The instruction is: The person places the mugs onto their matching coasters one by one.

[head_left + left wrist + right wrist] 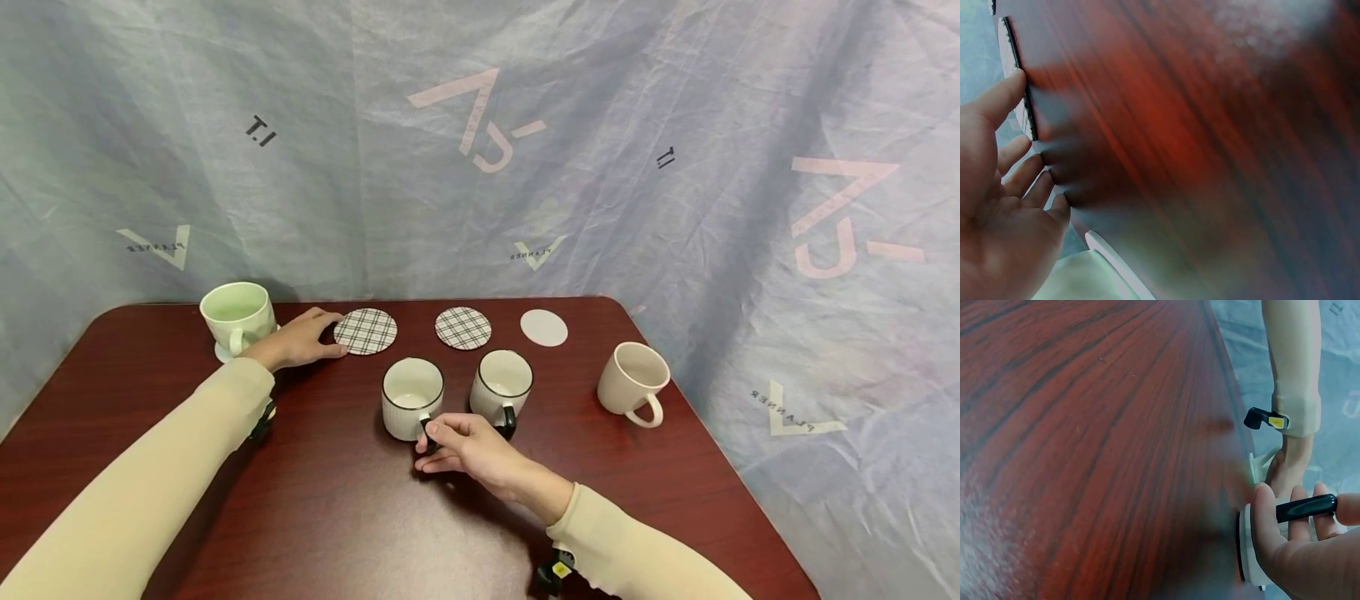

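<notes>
My right hand (480,450) holds a white ribbed mug (405,421) with a dark rim by its black handle (1307,508), thumb on one side and fingers on the other. At the back of the table, my left hand (303,337) reaches the left edge of a round plaid coaster (367,332). Its thumb and index fingertips are right at that edge, fingers loosely extended; in the left wrist view the thumb meets the coaster's rim. A second ribbed mug (502,379) with a black handle stands just right of the held one.
Another plaid coaster (463,328) and a plain white coaster (544,327) lie along the back. A pale green mug (238,312) stands behind my left wrist, a cream mug (630,383) near the right edge. A printed cloth (585,125) hangs behind the dark red table (337,517).
</notes>
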Motion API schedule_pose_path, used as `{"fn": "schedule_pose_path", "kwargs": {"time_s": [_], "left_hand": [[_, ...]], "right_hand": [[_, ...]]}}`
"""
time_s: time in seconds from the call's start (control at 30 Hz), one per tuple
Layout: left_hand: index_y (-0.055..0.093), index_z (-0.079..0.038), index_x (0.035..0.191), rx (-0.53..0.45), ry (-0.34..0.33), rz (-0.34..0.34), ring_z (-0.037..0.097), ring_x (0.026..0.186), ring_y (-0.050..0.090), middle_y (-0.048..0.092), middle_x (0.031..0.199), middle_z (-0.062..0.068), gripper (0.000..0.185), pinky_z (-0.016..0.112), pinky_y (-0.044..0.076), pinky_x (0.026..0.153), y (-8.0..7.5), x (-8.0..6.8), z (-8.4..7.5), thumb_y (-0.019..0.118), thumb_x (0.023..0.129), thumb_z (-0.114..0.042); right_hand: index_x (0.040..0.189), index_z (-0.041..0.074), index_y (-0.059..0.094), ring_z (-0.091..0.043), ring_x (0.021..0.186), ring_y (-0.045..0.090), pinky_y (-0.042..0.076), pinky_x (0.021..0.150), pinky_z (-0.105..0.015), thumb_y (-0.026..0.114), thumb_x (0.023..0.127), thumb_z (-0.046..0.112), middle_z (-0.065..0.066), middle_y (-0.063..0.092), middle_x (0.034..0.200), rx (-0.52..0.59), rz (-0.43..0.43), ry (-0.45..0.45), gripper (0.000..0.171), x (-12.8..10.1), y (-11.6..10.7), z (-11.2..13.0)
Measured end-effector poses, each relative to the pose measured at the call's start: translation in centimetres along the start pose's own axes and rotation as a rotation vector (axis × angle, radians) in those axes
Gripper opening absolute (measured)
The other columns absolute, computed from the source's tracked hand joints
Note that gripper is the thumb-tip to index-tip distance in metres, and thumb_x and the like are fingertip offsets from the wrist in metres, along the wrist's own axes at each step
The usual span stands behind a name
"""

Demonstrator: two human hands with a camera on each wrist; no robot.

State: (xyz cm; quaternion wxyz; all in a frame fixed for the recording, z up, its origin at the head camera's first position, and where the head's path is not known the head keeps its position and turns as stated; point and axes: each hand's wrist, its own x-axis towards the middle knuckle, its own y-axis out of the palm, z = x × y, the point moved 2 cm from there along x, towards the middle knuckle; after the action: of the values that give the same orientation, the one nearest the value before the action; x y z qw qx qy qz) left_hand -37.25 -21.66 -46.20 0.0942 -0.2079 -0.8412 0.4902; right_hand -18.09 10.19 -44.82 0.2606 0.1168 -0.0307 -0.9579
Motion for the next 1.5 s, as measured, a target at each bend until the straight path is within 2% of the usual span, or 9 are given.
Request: {"fn": "schedule_pose_path", "kwargs": {"time_s": [0.17, 0.4, 0.73, 1.1, 1.27, 1.5], "left_hand": [[0.047, 0.008, 0.152, 0.007, 0.034, -0.024, 0.055, 0.139, 0.043, 0.042, 0.149, 0.037, 0.077, 0.068, 0.035, 0.115, -0.1, 0.1, 0.1, 0.074, 0.098, -0.04], [0.045, 0.008, 0.154, 0.02, -0.009, 0.001, 0.055, 0.141, 0.041, 0.041, 0.151, 0.036, 0.074, 0.068, 0.034, 0.117, -0.2, -0.2, -0.6, 0.074, 0.1, -0.033], [0.046, 0.008, 0.153, 0.002, 0.005, -0.013, 0.054, 0.142, 0.041, 0.041, 0.151, 0.036, 0.073, 0.067, 0.033, 0.119, 0.3, -0.3, -0.4, 0.073, 0.099, -0.033], [0.044, 0.009, 0.153, 0.018, 0.004, -0.009, 0.054, 0.14, 0.043, 0.042, 0.15, 0.037, 0.074, 0.068, 0.035, 0.116, -0.2, -0.7, -0.2, 0.074, 0.1, -0.033], [0.046, 0.009, 0.152, -0.002, 0.017, -0.035, 0.055, 0.139, 0.042, 0.042, 0.149, 0.038, 0.074, 0.068, 0.035, 0.117, 0.1, -0.6, 0.1, 0.074, 0.098, -0.032], [0.044, 0.012, 0.152, -0.034, 0.047, -0.029, 0.056, 0.141, 0.04, 0.043, 0.149, 0.038, 0.075, 0.071, 0.035, 0.115, 0.1, -0.5, 0.0, 0.074, 0.099, -0.033]], "right_hand": [[0.111, -0.011, 0.064, -0.031, 0.1, 0.075, 0.06, 0.098, -0.044, 0.051, 0.113, 0.014, -0.008, 0.067, 0.105, -0.017, 0.004, -0.024, 0.028, 0.2, 0.1, 0.6], [0.104, -0.004, 0.063, -0.029, 0.099, 0.076, 0.06, 0.099, -0.045, 0.05, 0.114, 0.014, -0.008, 0.066, 0.105, -0.026, -0.001, -0.046, 0.025, 0.6, 0.2, 2.0], [0.103, -0.005, 0.062, -0.024, 0.092, 0.075, 0.061, 0.098, -0.044, 0.049, 0.114, 0.012, -0.008, 0.066, 0.105, -0.018, -0.029, -0.073, 0.024, 1.9, -0.1, 3.9], [0.108, -0.008, 0.063, -0.029, 0.098, 0.076, 0.06, 0.098, -0.044, 0.049, 0.114, 0.015, -0.01, 0.065, 0.107, -0.024, -0.061, -0.089, 0.028, 3.2, -0.1, 4.9], [0.108, -0.009, 0.063, -0.028, 0.096, 0.076, 0.061, 0.097, -0.044, 0.049, 0.115, 0.015, -0.01, 0.065, 0.106, -0.027, -0.076, -0.103, 0.029, 4.2, -0.1, 5.5], [0.107, -0.007, 0.063, -0.025, 0.093, 0.075, 0.061, 0.097, -0.043, 0.046, 0.115, 0.014, -0.01, 0.064, 0.108, -0.014, -0.095, -0.089, 0.028, 5.5, 0.1, 6.4]]}}
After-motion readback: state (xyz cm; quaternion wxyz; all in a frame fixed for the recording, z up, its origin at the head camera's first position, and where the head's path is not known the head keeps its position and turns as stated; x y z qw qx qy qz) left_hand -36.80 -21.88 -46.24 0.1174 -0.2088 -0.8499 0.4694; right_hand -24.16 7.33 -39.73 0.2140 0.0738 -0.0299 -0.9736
